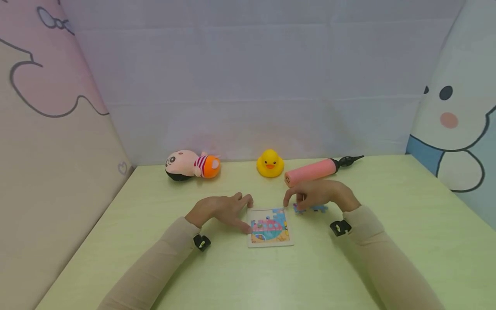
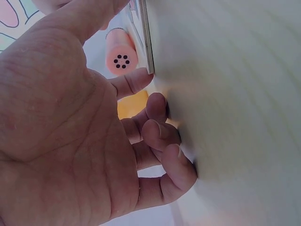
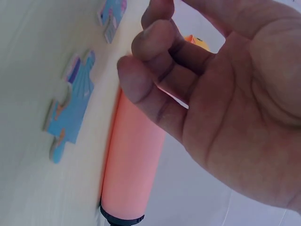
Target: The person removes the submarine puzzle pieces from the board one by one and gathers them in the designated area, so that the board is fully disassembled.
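A jigsaw puzzle (image 1: 271, 232) in a pale square frame lies on the table, its picture partly filled and bare areas along the top. My left hand (image 1: 224, 210) is at its left side: the thumb touches the left edge and the index finger the upper left corner. The other left fingers (image 2: 162, 134) bend down to the tabletop. My right hand (image 1: 315, 194) hovers at the upper right corner, index finger pointing down and thumb over loose puzzle pieces (image 1: 319, 208). Blue pieces (image 3: 73, 110) lie below its bent fingers (image 3: 136, 80); no piece shows in its grasp.
Behind the right hand lies a pink hand pump (image 1: 311, 172) with a black nozzle. A yellow rubber duck (image 1: 270, 163) sits at the back centre. A plush doll (image 1: 192, 165) lies at the back left. Printed curtains (image 1: 252, 86) enclose the light tabletop (image 1: 135, 232).
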`<state>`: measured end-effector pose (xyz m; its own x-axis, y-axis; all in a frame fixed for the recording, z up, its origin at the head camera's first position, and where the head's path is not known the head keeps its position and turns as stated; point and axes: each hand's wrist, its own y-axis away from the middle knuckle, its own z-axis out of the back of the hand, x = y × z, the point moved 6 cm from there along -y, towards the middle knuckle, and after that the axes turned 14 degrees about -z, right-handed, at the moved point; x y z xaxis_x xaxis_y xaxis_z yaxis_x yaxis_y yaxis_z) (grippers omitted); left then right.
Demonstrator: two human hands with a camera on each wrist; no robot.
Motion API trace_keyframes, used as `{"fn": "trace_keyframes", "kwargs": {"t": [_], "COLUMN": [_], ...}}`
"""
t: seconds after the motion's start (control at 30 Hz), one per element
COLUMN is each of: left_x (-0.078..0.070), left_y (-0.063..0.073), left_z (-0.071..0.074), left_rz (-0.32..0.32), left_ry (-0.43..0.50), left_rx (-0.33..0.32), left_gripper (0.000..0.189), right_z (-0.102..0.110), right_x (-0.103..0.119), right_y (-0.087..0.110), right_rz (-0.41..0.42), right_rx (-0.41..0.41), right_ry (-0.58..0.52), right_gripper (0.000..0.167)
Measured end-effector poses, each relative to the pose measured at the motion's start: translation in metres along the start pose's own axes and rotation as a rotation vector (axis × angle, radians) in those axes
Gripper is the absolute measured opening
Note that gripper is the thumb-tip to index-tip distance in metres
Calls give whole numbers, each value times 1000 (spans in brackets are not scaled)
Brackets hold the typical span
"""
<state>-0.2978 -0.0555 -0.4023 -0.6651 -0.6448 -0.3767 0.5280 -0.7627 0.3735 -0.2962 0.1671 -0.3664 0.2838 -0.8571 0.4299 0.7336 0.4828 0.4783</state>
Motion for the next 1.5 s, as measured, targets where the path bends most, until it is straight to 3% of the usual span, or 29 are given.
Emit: {"fn": "trace_keyframes", "kwargs": {"t": [0.27,0.57,1.03,1.5], "left_x": [2,4,6,3], "left_y": [-2,-2,-5,-4], "left_z": [0,-1,-3,-1], "left_rz": [-16,-11,-41,-45], "left_ry": [-9,8,30,33], "left_rx": [2,8,-7,-5], "left_gripper": [65,66,66,67], "right_z": [-3,-15,-30,-33], "right_x": [8,22,28,33], "right_y": [-2,-12,-22,-24], "right_rz": [-20,28,-32,12], "right_rx": [-17,-29,3,10], "right_ry": [25,61,36,58], "right_gripper": [25,26,26,29]}}
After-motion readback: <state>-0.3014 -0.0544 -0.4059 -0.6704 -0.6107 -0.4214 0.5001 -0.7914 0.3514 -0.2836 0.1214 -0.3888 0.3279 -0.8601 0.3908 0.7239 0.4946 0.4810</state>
